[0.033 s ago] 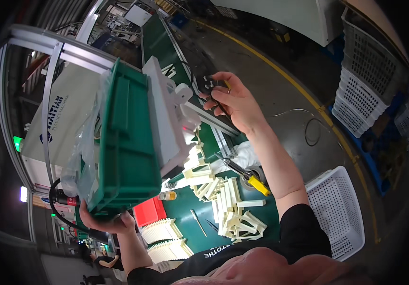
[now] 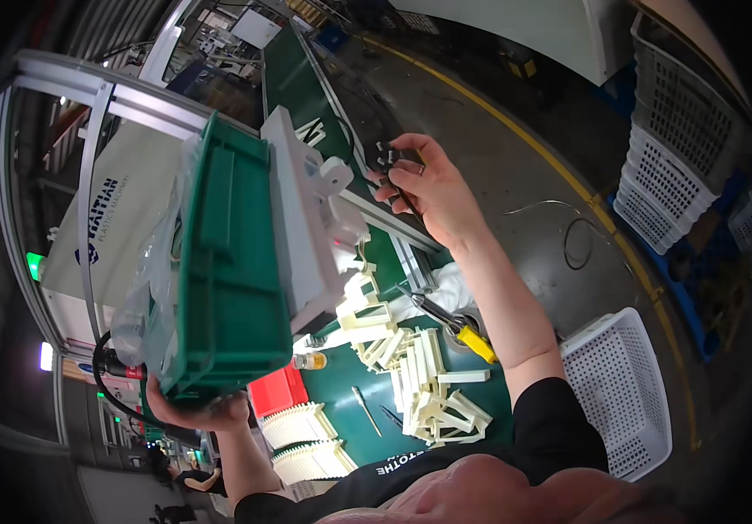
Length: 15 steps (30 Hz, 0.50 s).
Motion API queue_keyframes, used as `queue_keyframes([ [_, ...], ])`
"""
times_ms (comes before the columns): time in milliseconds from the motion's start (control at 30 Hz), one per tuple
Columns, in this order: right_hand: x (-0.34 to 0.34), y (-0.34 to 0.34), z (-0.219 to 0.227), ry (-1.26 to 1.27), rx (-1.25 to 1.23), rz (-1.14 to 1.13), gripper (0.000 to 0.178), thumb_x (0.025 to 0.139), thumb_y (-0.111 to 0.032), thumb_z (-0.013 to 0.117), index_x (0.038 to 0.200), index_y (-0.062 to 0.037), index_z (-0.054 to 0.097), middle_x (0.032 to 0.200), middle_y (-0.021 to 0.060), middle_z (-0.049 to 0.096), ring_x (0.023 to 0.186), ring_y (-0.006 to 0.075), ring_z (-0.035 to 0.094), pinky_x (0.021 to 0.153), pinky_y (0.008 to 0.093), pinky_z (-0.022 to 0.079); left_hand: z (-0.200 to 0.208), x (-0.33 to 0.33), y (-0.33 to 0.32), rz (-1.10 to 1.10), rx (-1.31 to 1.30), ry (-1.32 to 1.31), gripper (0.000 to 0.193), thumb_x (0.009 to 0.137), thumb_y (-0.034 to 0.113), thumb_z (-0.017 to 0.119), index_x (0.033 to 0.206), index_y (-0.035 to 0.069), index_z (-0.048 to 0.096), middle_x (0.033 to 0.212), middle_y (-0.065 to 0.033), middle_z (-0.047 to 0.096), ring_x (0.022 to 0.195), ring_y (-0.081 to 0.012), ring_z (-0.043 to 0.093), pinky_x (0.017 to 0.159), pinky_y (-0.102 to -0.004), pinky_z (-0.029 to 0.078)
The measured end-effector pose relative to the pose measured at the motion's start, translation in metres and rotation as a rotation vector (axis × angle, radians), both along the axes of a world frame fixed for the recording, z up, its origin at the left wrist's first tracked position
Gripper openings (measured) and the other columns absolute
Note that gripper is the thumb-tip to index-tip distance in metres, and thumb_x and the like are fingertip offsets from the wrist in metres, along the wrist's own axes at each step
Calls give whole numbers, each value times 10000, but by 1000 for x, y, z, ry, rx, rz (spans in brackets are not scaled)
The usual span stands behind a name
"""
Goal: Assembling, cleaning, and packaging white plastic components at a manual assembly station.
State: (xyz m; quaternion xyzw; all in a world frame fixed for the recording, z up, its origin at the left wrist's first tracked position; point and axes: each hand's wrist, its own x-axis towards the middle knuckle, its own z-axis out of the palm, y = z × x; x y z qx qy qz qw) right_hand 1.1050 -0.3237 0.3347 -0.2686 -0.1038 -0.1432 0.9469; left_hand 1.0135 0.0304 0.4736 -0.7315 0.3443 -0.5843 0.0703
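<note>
My left hand [image 2: 201, 410] grips the lower end of a green plastic bin [image 2: 232, 262], which stands tilted up on the left. Clear plastic film [image 2: 157, 297] hangs out of the bin's left side. My right hand [image 2: 433, 188] is raised at upper centre, with fingers pinched round a small black piece with pale, prong-like ends [image 2: 384, 157]; it looks like a plug. A thin black cord or rod [image 2: 407, 206] runs down from under these fingers. Between bin and right hand is a white box-like fixture [image 2: 293, 218] with rounded white parts.
Cream plastic frames [image 2: 424, 384] lie heaped on the green worktop [image 2: 341, 390], near yellow-handled cutters [image 2: 472, 341]. Stacked cream strips [image 2: 297, 424] and a red tray [image 2: 278, 390] are at lower left. A white basket [image 2: 620, 384] stands right; a conveyor [image 2: 284, 79] runs behind.
The green bin has shifted slightly left and tilted a little, with my left hand still on it. My right hand has barely moved.
</note>
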Motion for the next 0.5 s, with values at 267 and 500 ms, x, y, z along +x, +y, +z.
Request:
queue_keyframes([
  [267, 53, 40, -22, -67, 16, -273, 176, 946, -90, 574, 1116, -94, 529, 860, -28, 595, 764, 72, 584, 636, 195, 383, -4, -4, 0, 175, 30, -137, 1257, 596, 653, 808, 1450, -14, 172, 1387, -203, 324, 1260, -349, 372, 1023, -492, 338],
  [500, 64, 55, -10, -54, -38, -330, 368, 919, 45, 551, 1277, -35, 518, 1011, 30, 629, 874, 99, 574, 817, 240, 460, -6, -2, -7, 147, 53, -182, 1077, 743, 592, 725, 1421, -66, 207, 1357, -246, 370, 1190, -366, 432, 939, -477, 395],
])
